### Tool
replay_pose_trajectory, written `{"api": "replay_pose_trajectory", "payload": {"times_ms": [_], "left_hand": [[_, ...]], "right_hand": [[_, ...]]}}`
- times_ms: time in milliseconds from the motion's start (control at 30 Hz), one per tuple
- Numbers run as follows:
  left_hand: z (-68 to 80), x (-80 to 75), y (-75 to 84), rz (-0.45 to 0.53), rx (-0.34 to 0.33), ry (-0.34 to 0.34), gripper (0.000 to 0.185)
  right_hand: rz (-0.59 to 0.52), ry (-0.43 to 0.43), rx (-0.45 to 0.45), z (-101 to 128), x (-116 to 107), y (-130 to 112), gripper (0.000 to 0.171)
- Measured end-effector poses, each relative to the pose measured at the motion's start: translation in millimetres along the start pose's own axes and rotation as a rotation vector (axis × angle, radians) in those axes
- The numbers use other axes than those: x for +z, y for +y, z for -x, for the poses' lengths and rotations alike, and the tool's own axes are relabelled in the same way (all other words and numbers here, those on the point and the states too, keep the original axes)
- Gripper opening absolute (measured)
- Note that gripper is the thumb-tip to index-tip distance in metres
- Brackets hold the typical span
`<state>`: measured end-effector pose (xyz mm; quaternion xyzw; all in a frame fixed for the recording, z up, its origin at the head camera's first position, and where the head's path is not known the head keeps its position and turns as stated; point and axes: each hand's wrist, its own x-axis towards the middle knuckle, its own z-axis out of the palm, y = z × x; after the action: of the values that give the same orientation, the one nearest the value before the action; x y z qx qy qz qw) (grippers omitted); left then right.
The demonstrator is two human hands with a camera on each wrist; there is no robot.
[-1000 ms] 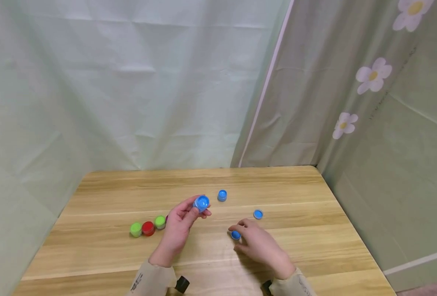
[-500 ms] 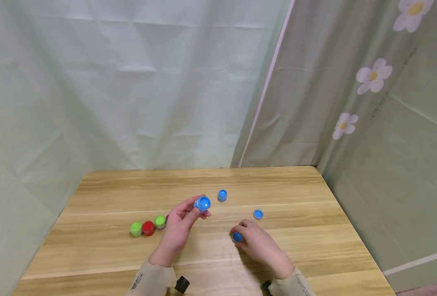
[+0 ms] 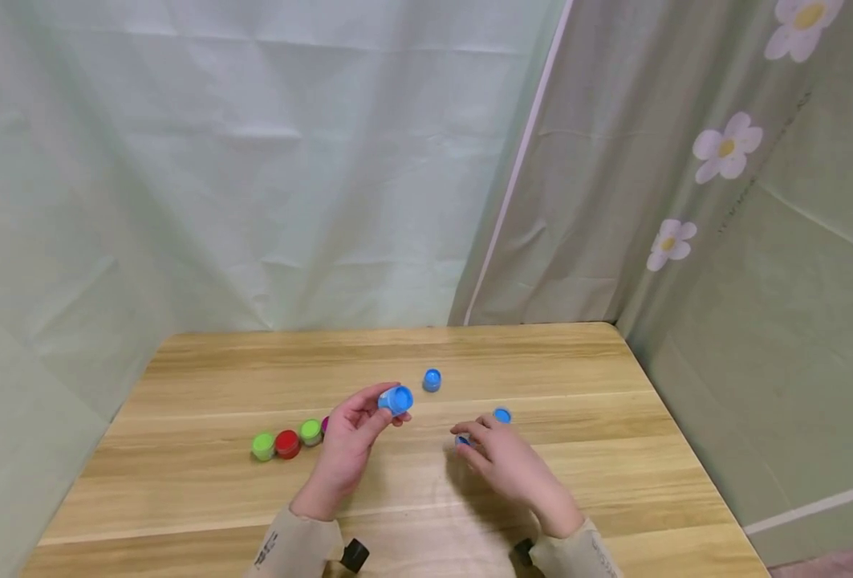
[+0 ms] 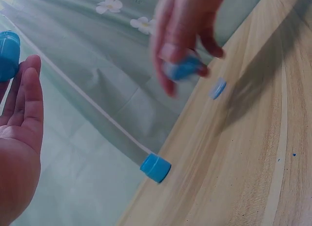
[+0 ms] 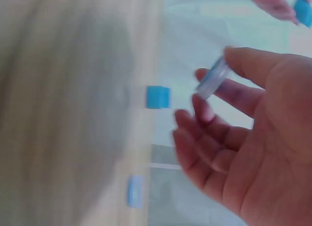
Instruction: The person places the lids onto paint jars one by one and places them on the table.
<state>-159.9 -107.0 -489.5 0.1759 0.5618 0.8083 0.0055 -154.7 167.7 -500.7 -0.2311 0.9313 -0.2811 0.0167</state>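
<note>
In the head view my left hand point(image 3: 349, 441) holds an uncapped small paint pot point(image 3: 397, 400), tilted so its blue inside shows. The same blue pot point(image 4: 9, 55) appears at the left edge of the left wrist view. My right hand point(image 3: 509, 466) pinches a small lid point(image 5: 214, 79), clear-rimmed and blue inside, between thumb and fingers above the table. A second open blue pot point(image 3: 432, 380) stands farther back on the table. Another blue lid point(image 3: 501, 415) lies just beyond my right hand.
Left of my left hand is a row of capped pots: a green pot point(image 3: 263, 446), a red pot point(image 3: 287, 444), another green pot point(image 3: 310, 433) and a partly hidden purple pot point(image 3: 326, 425). A pale curtain point(image 3: 325, 160) hangs behind the wooden table point(image 3: 202, 377).
My right hand has picked the lid up off the table and raised it slightly away from me. The left hand tips the pot a little further and otherwise stays in place.
</note>
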Motion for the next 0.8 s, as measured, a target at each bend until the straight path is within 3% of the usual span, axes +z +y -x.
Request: {"api": "replay_pose_trajectory", "payload": {"times_ms": [133,367,600,800], "left_hand": [[-0.5,0.8,-1.2,0.011,-0.009,0.026,0.035],[-0.4,3.2,-4.0,0.039,0.019,0.020,0.037],[1.1,9.4,-8.9,0.060,0.008,0.012,0.038],[2.5,15.7,-11.2,0.051,-0.021,0.012,0.038]], "right_hand": [[-0.200,0.132,0.021,-2,-18,-9,0.027],[-0.426,0.358,-0.097,-5,-44,-32,0.023],[-0.480,0.341,-0.162,-5,-53,-56,0.036],[-0.524,0.311,-0.193,-4,-54,-63,0.035]]}}
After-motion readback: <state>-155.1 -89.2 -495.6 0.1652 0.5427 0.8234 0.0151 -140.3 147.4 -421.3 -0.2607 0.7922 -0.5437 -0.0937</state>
